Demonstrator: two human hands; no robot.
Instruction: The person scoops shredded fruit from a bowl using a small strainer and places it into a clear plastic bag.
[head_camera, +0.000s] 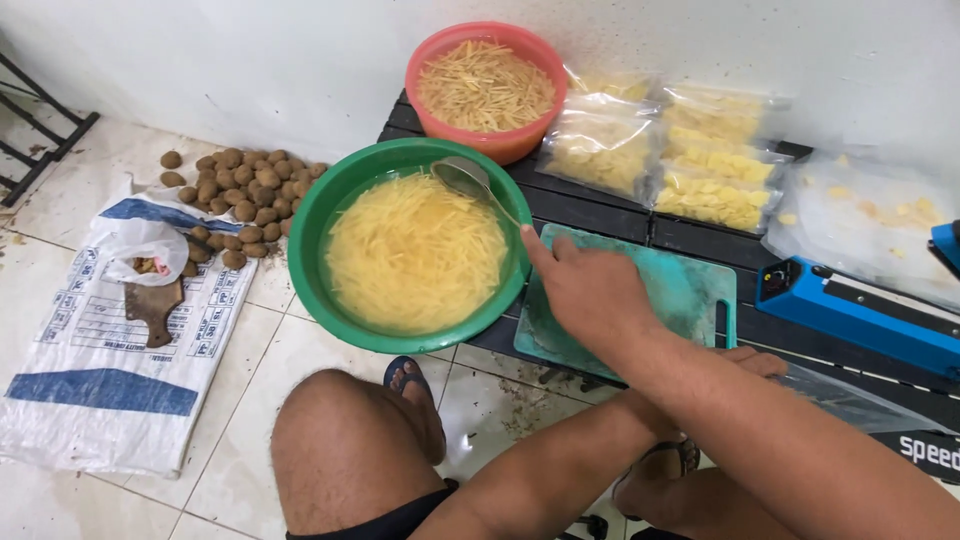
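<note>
The left hand (755, 362) is mostly hidden behind the right forearm, and the blue sealer (850, 310) is cut off at the right edge.

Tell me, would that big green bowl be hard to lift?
Probably. The green bowl is nearly full of water and potato strips, so it is likely heavy and may slosh. It overhangs the black table, so pushing it might tip it.

We see an orange bowl (487, 60) of dry strips up by the wall, filled clear bags (660, 155) beside it, a blue sealer (850, 310) at right, and potatoes (235, 190) heaped on the floor by a white sack (90, 370).
</note>
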